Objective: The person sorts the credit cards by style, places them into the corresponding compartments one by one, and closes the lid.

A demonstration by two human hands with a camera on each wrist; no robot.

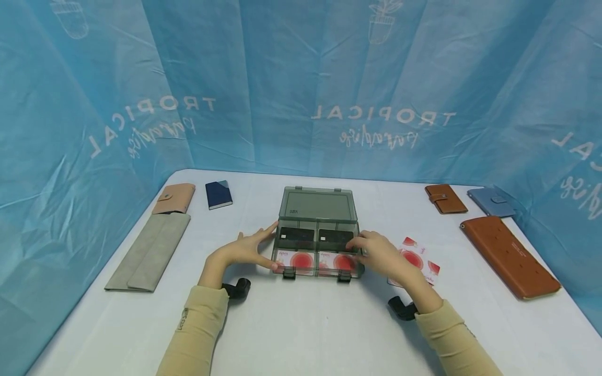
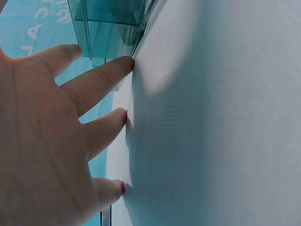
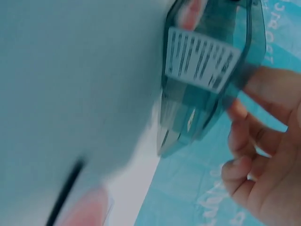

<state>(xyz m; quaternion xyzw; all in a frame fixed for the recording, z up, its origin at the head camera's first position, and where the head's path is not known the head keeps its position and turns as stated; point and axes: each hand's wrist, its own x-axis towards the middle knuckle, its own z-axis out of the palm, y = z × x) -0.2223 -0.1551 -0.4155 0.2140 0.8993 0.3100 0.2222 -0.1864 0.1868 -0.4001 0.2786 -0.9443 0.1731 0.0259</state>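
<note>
A clear dark-green plastic box (image 1: pixel 320 204) lies in the middle of the table with its hinged lid tipped back. Black cards (image 1: pixel 297 237) fill its two rear compartments, and white cards with red fruit pictures (image 1: pixel 301 259) lie in the two front ones. My left hand (image 1: pixel 240 251) spreads its fingers at the box's left side; in the left wrist view, several fingertips (image 2: pixel 126 63) touch the tablecloth. My right hand (image 1: pixel 383 256) reaches over the box's right rim, its fingertips at the right compartments. Whether they pinch a card is hidden.
Loose fruit-picture cards (image 1: pixel 414 258) lie right of the box, partly under my right forearm. Brown wallet (image 1: pixel 447 199), blue wallet (image 1: pixel 491 202) and long brown wallet (image 1: pixel 512 256) lie right; beige wallet (image 1: pixel 174 198), grey sleeve (image 1: pixel 148 253) and navy card holder (image 1: pixel 219 195) left.
</note>
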